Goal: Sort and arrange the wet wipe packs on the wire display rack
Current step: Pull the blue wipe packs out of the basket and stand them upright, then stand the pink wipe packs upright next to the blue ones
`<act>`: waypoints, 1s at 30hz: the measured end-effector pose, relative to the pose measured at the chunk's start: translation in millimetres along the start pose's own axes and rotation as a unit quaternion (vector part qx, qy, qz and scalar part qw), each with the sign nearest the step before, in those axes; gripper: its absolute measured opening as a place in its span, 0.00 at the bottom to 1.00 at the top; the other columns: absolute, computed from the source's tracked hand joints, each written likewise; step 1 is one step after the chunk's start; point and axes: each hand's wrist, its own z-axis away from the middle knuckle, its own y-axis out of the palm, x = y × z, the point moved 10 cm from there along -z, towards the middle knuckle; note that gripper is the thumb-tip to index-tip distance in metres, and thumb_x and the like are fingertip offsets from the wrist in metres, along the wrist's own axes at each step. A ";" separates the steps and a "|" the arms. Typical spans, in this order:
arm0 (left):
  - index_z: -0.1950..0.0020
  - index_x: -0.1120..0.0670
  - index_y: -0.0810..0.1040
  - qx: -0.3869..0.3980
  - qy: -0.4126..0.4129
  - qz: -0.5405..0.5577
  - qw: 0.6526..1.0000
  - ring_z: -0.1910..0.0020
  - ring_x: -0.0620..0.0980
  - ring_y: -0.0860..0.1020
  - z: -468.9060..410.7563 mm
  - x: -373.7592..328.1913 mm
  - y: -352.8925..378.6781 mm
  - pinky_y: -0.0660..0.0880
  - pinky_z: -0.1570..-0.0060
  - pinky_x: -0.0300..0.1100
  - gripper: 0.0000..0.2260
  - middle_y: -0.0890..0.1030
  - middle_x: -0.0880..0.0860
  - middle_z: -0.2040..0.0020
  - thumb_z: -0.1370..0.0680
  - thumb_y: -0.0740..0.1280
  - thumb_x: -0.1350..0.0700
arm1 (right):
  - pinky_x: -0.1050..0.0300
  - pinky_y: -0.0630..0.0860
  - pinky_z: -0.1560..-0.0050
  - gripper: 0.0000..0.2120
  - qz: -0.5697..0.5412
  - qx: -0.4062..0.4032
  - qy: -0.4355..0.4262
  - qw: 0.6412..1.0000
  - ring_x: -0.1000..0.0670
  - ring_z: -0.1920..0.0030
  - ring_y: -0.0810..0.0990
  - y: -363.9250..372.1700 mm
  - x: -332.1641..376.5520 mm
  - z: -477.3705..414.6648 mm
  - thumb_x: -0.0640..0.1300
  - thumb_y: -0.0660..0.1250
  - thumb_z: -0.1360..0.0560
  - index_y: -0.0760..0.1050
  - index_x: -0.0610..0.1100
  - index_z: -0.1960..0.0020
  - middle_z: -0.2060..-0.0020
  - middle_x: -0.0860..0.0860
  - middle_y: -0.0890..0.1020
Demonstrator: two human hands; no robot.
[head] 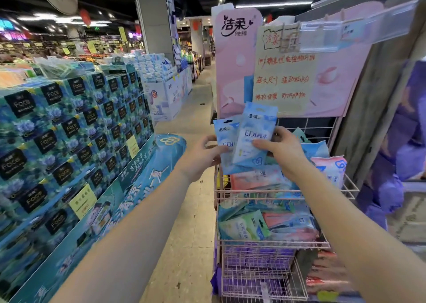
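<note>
Wet wipe packs, two of them pale blue, are held up just above the top basket of the wire rack [276,191]. The right grip [283,150] pinches the front pack [253,137] at its lower right side, thumb on the glossy film face and fingers curled behind. The pack is flat, rectangular and tilted slightly. The left grip [202,155] clasps the rear pack [224,137] by its left edge. That pack has a dark hang slot at the top and is partly covered by the front one.

The rack is thin pink-coated wire in stacked tiers. Its top basket holds a loose jumble of soft packs, with a pink pack [332,169] leaning at the right. In the tier below, a green pack [244,226] lies askew among blue and red ones. Purple packs [253,256] fill the lower baskets.

Behind the rack stands a pink card header [237,56] carrying a paper notice [283,79] with red handwriting. Across the beige tiled floor [191,210], stacked teal cartons [69,130] with black labels line the shop aisle.
</note>
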 end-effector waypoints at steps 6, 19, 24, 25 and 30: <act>0.30 0.57 0.74 0.038 -0.009 -0.033 0.999 0.46 0.56 0.85 -0.4 8.2 21.1 0.83 0.44 0.50 0.18 0.87 0.58 0.43 0.20 0.64 0.65 | 0.46 0.84 0.48 0.19 0.124 -0.002 -0.019 0.992 0.48 0.48 0.84 20.9 -16.0 5.0 0.39 0.78 0.28 0.77 0.51 0.41 0.49 0.53 0.84; 0.33 0.54 0.78 0.018 0.049 -0.106 0.993 0.43 0.48 0.84 4.1 7.4 -1.3 0.82 0.44 0.45 0.23 0.85 0.50 0.40 0.26 0.79 0.57 | 0.47 0.82 0.46 0.19 0.158 0.006 0.000 0.987 0.46 0.46 0.83 10.1 -26.5 -6.4 0.35 0.72 0.25 0.73 0.47 0.36 0.43 0.47 0.83; 0.34 0.52 0.78 -0.008 0.036 -0.096 0.995 0.43 0.48 0.84 4.2 7.2 -15.8 0.80 0.41 0.46 0.23 0.85 0.50 0.41 0.27 0.80 0.56 | 0.49 0.79 0.43 0.23 0.291 -0.064 -0.010 0.955 0.46 0.47 0.81 -13.5 -21.9 -15.2 0.42 0.73 0.26 0.75 0.41 0.33 0.51 0.50 0.82; 0.35 0.52 0.78 -0.010 0.035 -0.090 0.995 0.42 0.48 0.84 4.8 5.6 -16.5 0.79 0.38 0.49 0.23 0.86 0.49 0.41 0.27 0.80 0.56 | 0.51 0.78 0.44 0.24 0.298 -0.072 -0.008 0.952 0.46 0.47 0.81 -13.0 -22.8 -17.1 0.42 0.73 0.26 0.73 0.41 0.31 0.50 0.49 0.82; 0.33 0.54 0.77 -0.003 0.038 -0.055 0.998 0.41 0.50 0.84 7.5 -2.8 -12.9 0.77 0.45 0.43 0.22 0.86 0.51 0.41 0.25 0.78 0.60 | 0.47 0.83 0.52 0.29 0.165 -0.062 0.060 0.983 0.44 0.51 0.85 4.5 -44.7 -27.9 0.40 0.77 0.27 0.68 0.43 0.31 0.49 0.46 0.83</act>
